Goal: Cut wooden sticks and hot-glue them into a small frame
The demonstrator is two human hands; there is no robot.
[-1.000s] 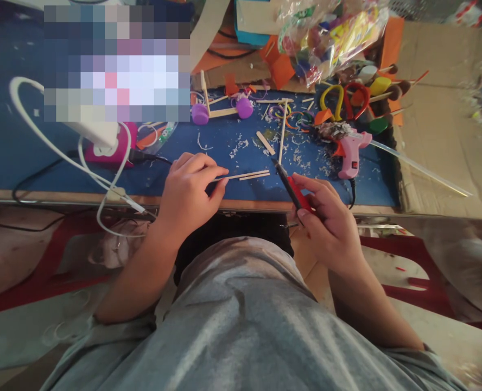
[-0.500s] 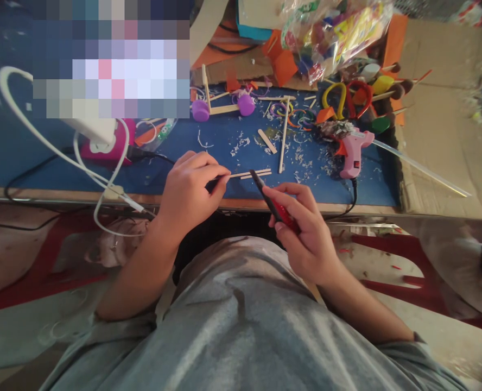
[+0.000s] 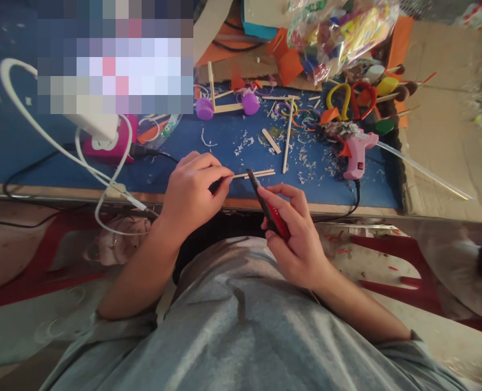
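Between thumb and fingertips, my left hand [image 3: 196, 187] pinches the left end of a thin wooden stick [image 3: 241, 175] by the table's near edge. My right hand [image 3: 296, 233] is closed around a red and black utility knife [image 3: 276, 214]. Its blade points up and left and crosses the stick's middle; whether it touches the wood I cannot tell. A second thin stick [image 3: 265, 174] lies alongside the first. Farther back are a short flat wooden piece [image 3: 271, 140] and a longer stick [image 3: 288, 141]. A small stick frame with purple caps [image 3: 250, 103] sits behind them.
A pink glue gun [image 3: 355, 155] with a clear glue stick lies to the right, beside cardboard [image 3: 448, 125]. On the left, a magenta power block [image 3: 129, 136] carries a white plug and looping cable [image 3: 11, 81]. Scissors with yellow and red handles [image 3: 363, 100] lie behind the glue gun.
The knife and my right hand have shifted slightly left along the stick. My left hand keeps its pinch on the stick. The whole view has moved a little.
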